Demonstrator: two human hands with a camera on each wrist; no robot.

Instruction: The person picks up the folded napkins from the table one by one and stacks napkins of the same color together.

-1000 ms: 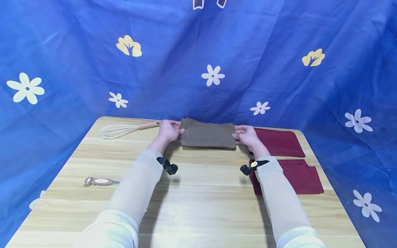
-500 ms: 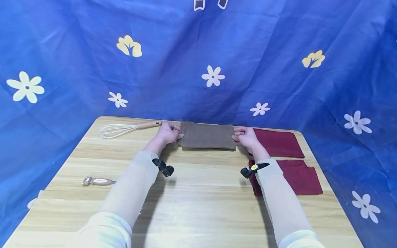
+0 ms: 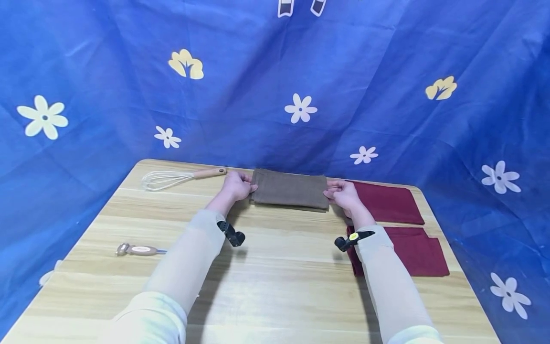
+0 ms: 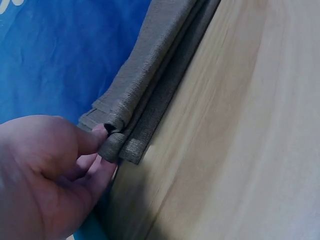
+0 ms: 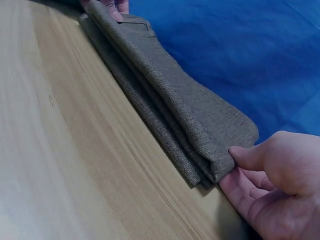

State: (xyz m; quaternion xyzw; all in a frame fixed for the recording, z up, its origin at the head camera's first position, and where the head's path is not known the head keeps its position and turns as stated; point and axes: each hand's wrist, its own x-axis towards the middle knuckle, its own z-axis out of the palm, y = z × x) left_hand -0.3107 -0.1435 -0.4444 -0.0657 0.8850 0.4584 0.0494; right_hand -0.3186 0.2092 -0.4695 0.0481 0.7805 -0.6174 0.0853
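Observation:
A folded brown cloth [image 3: 292, 189] lies at the table's far edge, in several layers, and a lower folded layer [image 5: 145, 117] shows under the upper one in the right wrist view. My left hand [image 3: 237, 186] pinches its left end, thumb on top and fingers beneath, as the left wrist view shows. At the right end, my right hand [image 3: 345, 194] holds the upper layers in the same way, thumb above [image 5: 250, 156]. The cloth stays flat between both hands. Its underside is hidden.
Two folded dark red cloths lie on the right, one at the back [image 3: 384, 203] and one nearer [image 3: 414, 252], partly behind my right arm. A whisk [image 3: 182, 177] lies at the back left. A grey-handled tool [image 3: 142, 250] is partly covered by my left arm. A blue curtain [image 3: 240, 95] hangs behind the table [image 3: 275, 282].
The brown cloth has come down slightly at its back left corner, with both hands keeping their hold on its ends. The head view has shifted a little.

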